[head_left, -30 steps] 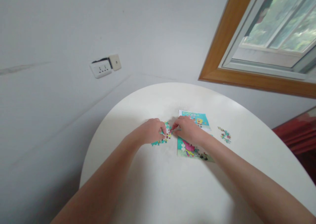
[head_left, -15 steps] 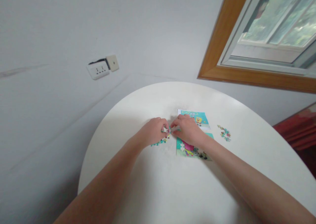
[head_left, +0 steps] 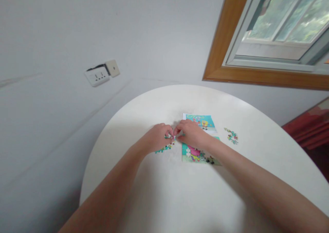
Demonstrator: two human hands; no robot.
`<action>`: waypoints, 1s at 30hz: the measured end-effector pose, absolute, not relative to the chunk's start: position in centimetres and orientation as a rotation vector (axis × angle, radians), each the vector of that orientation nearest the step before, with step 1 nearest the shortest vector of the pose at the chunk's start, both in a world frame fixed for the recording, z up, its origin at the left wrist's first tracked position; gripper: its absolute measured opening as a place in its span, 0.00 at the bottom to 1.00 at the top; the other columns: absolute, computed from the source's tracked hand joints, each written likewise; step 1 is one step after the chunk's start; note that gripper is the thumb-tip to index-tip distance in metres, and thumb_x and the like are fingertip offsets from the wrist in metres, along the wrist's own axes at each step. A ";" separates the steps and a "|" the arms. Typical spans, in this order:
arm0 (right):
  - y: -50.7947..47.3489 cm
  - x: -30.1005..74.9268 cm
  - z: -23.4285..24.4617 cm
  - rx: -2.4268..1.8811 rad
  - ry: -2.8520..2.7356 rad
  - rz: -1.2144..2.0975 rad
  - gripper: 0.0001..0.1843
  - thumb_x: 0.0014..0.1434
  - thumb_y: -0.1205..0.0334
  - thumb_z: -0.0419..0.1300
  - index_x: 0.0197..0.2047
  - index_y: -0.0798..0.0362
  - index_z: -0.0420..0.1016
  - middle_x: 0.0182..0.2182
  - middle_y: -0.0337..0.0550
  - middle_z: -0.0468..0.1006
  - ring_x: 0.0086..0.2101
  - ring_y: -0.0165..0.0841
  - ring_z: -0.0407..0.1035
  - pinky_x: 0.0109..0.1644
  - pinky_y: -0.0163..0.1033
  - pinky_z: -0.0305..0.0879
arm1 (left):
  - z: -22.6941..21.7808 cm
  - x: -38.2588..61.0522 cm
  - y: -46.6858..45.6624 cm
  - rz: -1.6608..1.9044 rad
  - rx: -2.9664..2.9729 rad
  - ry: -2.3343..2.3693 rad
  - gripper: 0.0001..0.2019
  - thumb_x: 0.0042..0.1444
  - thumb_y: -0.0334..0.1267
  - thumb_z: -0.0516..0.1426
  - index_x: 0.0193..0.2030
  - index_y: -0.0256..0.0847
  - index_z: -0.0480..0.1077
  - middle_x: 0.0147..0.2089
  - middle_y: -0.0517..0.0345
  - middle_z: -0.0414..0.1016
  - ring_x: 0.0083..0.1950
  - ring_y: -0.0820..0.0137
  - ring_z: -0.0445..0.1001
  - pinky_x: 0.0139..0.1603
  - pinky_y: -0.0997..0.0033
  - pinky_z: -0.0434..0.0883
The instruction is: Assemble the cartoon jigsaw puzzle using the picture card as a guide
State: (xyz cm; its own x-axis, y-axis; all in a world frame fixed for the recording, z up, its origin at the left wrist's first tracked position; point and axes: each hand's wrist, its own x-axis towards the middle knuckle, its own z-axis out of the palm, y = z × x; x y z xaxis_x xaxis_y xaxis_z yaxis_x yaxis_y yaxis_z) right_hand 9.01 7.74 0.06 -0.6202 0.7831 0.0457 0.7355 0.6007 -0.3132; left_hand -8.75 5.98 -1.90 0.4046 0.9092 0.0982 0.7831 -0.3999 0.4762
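Note:
My left hand (head_left: 158,137) is closed, its fingertips pinching small jigsaw pieces above a loose pile of puzzle pieces (head_left: 164,148). Just to its right, my right hand (head_left: 190,133) is also closed, thumb and forefinger meeting the left fingertips at a tiny puzzle piece (head_left: 174,138). What exactly each finger grips is too small to make out fully. Beneath the right hand and wrist lies a partly assembled puzzle (head_left: 195,155) with a pink figure, its upper part covered. Behind it, a printed cartoon picture (head_left: 209,122) on a turquoise ground is partly hidden by the same hand.
A second scatter of puzzle pieces (head_left: 232,137) lies right of the picture. Everything rests on a round white table (head_left: 164,198) against a wall with a socket (head_left: 97,76). A wood-framed window (head_left: 218,73) is at the upper right, with red fabric (head_left: 308,126) below it.
The fingertips of both hands have come closer together over the pile. A light-coloured piece at the left fingertips shows less now. The view has shifted slightly.

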 end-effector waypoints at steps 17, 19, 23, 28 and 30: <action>7.6 13.2 0.7 -1.253 -2.425 0.693 0.11 0.57 0.63 0.57 0.40 0.52 0.79 0.35 0.42 0.80 0.34 0.31 0.70 0.39 0.35 0.61 | -0.3 -7.3 5.9 0.678 2.002 1.653 0.12 0.53 0.41 0.53 0.36 0.37 0.73 0.30 0.57 0.76 0.31 0.70 0.72 0.33 0.73 0.67; 7.5 12.8 0.2 -1.276 -2.479 0.605 0.10 0.55 0.64 0.58 0.39 0.52 0.79 0.35 0.43 0.79 0.35 0.32 0.69 0.42 0.36 0.61 | -0.2 -7.6 5.9 0.656 2.046 1.730 0.11 0.53 0.39 0.53 0.36 0.38 0.74 0.31 0.57 0.76 0.33 0.69 0.72 0.36 0.72 0.67; 7.1 10.8 -0.4 -1.304 -2.594 0.389 0.10 0.55 0.60 0.59 0.39 0.49 0.80 0.36 0.45 0.78 0.40 0.36 0.68 0.48 0.40 0.58 | -0.2 -8.2 6.0 0.649 2.103 1.822 0.11 0.53 0.36 0.51 0.38 0.38 0.74 0.34 0.55 0.77 0.35 0.68 0.72 0.38 0.71 0.67; 6.7 8.4 -0.4 -1.421 -2.571 0.213 0.11 0.55 0.57 0.58 0.38 0.49 0.80 0.37 0.48 0.76 0.42 0.41 0.67 0.47 0.45 0.58 | -0.5 -8.4 6.1 0.538 2.177 1.775 0.10 0.52 0.32 0.51 0.36 0.38 0.74 0.34 0.55 0.77 0.35 0.69 0.73 0.38 0.72 0.67; 6.9 7.9 -0.4 -1.430 -2.566 0.205 0.10 0.55 0.59 0.57 0.37 0.49 0.79 0.36 0.48 0.76 0.42 0.41 0.67 0.46 0.44 0.58 | -0.8 -8.5 6.1 0.476 2.232 1.719 0.09 0.51 0.30 0.52 0.35 0.39 0.74 0.34 0.55 0.77 0.36 0.69 0.73 0.38 0.73 0.67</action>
State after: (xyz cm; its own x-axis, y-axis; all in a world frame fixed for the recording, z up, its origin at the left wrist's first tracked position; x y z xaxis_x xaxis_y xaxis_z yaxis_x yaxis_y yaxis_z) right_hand 7.90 6.89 -0.43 -0.5133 0.8520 0.1033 0.8247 0.5230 -0.2155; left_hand -8.55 6.06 -0.83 0.2361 0.9679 0.0862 0.8745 -0.2503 0.4154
